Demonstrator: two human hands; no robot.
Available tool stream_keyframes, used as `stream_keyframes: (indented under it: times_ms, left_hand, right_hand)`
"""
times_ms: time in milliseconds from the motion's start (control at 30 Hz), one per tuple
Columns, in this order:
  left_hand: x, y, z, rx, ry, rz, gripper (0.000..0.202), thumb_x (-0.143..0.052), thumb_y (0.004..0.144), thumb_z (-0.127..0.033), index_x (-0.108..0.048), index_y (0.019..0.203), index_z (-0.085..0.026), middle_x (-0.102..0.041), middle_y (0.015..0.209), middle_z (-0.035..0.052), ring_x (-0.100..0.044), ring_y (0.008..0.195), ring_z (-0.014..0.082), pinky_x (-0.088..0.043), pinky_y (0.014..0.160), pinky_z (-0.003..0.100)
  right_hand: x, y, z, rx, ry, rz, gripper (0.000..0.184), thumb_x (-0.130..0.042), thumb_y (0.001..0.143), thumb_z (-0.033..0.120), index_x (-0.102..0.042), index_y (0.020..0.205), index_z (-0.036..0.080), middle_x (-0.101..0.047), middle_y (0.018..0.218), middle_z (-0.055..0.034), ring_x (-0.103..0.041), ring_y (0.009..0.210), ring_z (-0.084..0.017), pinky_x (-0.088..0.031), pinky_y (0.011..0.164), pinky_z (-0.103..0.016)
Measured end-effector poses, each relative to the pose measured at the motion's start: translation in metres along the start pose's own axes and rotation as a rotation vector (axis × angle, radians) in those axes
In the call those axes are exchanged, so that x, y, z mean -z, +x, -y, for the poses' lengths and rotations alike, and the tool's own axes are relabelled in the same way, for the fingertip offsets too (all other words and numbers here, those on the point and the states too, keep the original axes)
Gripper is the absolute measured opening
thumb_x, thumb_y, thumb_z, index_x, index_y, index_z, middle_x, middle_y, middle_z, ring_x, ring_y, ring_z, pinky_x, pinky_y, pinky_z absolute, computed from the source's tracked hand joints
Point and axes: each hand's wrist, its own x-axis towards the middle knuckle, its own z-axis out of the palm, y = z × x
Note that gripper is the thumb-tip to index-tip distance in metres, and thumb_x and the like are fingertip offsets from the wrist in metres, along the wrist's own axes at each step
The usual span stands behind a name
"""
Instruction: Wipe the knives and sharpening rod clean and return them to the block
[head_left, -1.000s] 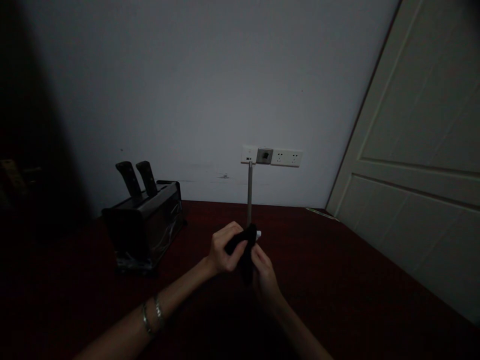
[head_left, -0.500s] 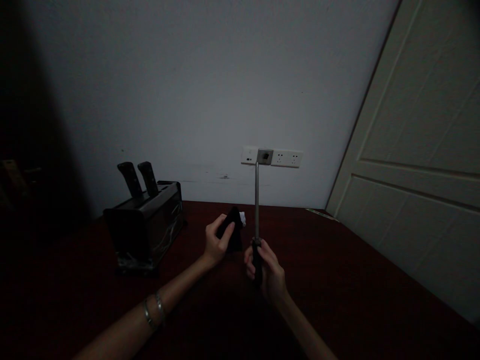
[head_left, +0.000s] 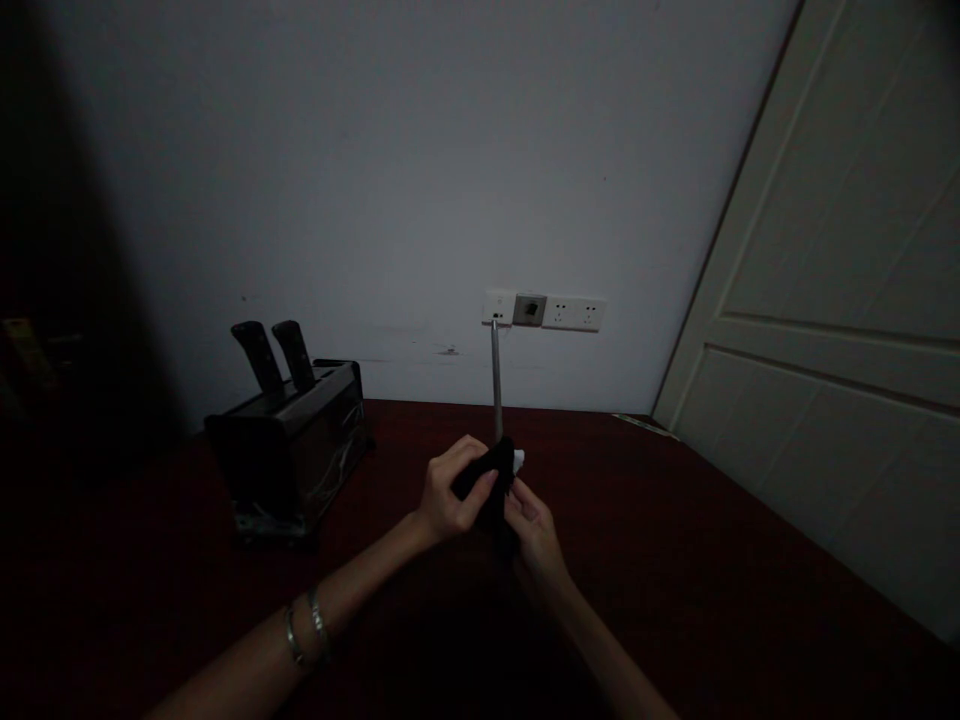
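Upright in front of me stands a sharpening steel [head_left: 497, 385], a slim grey metal rod on a dark handle. My right hand [head_left: 541, 538] is closed round the handle, which the cloth and fingers mostly hide. A black cloth [head_left: 491, 500] with a small white tag is pinched in my left hand [head_left: 448, 490], thumb on top. The cloth lies against the lower rod and the top of the handle, and both hands are close together there.
A black knife block [head_left: 292, 440] with two black-handled knives [head_left: 274, 358] stands at the left on the dark red table [head_left: 637, 510]. Behind it is a pale wall with a row of sockets [head_left: 574, 313]. A white panelled door [head_left: 840, 400] rises at the right.
My left hand has moved right with the cloth and brought it onto the sharpening steel near the handle. The steel has shifted slightly left in my right hand.
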Motion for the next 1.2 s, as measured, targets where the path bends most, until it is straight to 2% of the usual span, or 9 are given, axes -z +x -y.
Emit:
stream_keyframes:
  times_ms: [100,200,367,600,733,833,967,1033,1200]
  left_hand:
    - [0.000,-0.001,-0.001,0.148,-0.043,-0.055,0.014,-0.049,0.080,-0.025,-0.053,0.074,-0.014,-0.051,0.069,0.0020,-0.049,0.063,0.0119,-0.040,0.059,0.023]
    - [0.001,-0.002,-0.001,0.237,-0.065,-0.108,0.020,-0.050,0.080,-0.031,-0.053,0.070,-0.014,-0.048,0.063,-0.0007,-0.046,0.056,0.0100,-0.037,0.053,0.020]
    - [0.003,-0.002,0.004,0.276,-0.078,-0.122,0.025,-0.052,0.078,-0.036,-0.056,0.068,-0.014,-0.049,0.059,-0.0010,-0.046,0.054,0.0103,-0.036,0.051,0.020]
    - [0.005,-0.001,0.009,0.334,-0.097,-0.116,0.027,-0.054,0.076,-0.038,-0.057,0.067,-0.013,-0.048,0.058,-0.0009,-0.044,0.054,0.0107,-0.035,0.052,0.021]
    - [0.002,-0.002,0.009,0.411,-0.171,-0.140,0.028,-0.054,0.075,-0.038,-0.053,0.062,-0.013,-0.042,0.057,-0.0022,-0.039,0.055,0.0095,-0.031,0.050,0.020]
    - [0.000,-0.003,0.010,0.420,-0.192,-0.131,0.028,-0.055,0.075,-0.037,-0.051,0.060,-0.014,-0.039,0.056,-0.0030,-0.036,0.054,0.0087,-0.029,0.049,0.020]
    - [0.000,-0.004,0.012,0.396,-0.161,-0.112,0.028,-0.054,0.075,-0.037,-0.050,0.060,-0.014,-0.039,0.055,-0.0032,-0.036,0.053,0.0084,-0.028,0.049,0.020]
    - [0.000,-0.004,0.012,0.405,-0.152,-0.126,0.029,-0.055,0.075,-0.037,-0.049,0.059,-0.014,-0.039,0.055,-0.0032,-0.036,0.052,0.0084,-0.029,0.048,0.020]
    - [0.001,-0.004,0.007,0.443,-0.179,-0.138,0.028,-0.054,0.075,-0.039,-0.054,0.065,-0.013,-0.045,0.056,-0.0012,-0.041,0.053,0.0099,-0.032,0.048,0.020]
  right_hand:
    - [0.000,0.000,-0.001,-0.029,0.027,0.002,0.031,-0.074,0.061,0.031,-0.066,0.087,0.017,-0.065,0.073,-0.0020,-0.056,0.060,-0.013,-0.043,0.056,-0.024]
    - [0.002,0.000,-0.003,-0.054,0.049,0.016,0.029,-0.073,0.063,0.032,-0.066,0.085,0.016,-0.060,0.062,0.0004,-0.049,0.048,-0.009,-0.037,0.046,-0.020]
    - [0.002,-0.001,-0.002,-0.130,0.059,0.044,0.033,-0.075,0.061,0.037,-0.062,0.082,0.015,-0.054,0.058,0.0022,-0.043,0.043,-0.006,-0.034,0.041,-0.018]
    - [0.004,0.000,-0.003,-0.191,0.109,0.158,0.030,-0.067,0.070,0.040,-0.054,0.084,0.018,-0.044,0.054,0.0062,-0.040,0.044,-0.006,-0.034,0.045,-0.019]
    - [0.005,-0.001,-0.001,-0.183,0.109,0.183,0.025,-0.066,0.071,0.035,-0.050,0.075,0.016,-0.037,0.050,0.0077,-0.029,0.040,-0.003,-0.023,0.040,-0.017]
    - [0.006,-0.003,-0.003,-0.171,0.077,0.162,0.027,-0.066,0.070,0.033,-0.045,0.069,0.017,-0.034,0.047,0.0094,-0.024,0.037,-0.002,-0.017,0.037,-0.016]
    - [0.008,-0.003,-0.007,-0.173,0.068,0.168,0.029,-0.065,0.072,0.036,-0.039,0.071,0.020,-0.035,0.043,0.0118,-0.021,0.032,-0.002,-0.019,0.034,-0.016]
    - [0.008,-0.003,-0.008,-0.153,0.034,0.159,0.030,-0.064,0.073,0.037,-0.039,0.072,0.021,-0.040,0.043,0.0108,-0.023,0.031,-0.002,-0.021,0.033,-0.015]
    - [0.006,-0.004,-0.002,-0.116,-0.052,0.138,0.026,-0.061,0.075,0.039,-0.049,0.071,0.017,-0.046,0.045,0.0061,-0.030,0.031,-0.003,-0.023,0.031,-0.015]
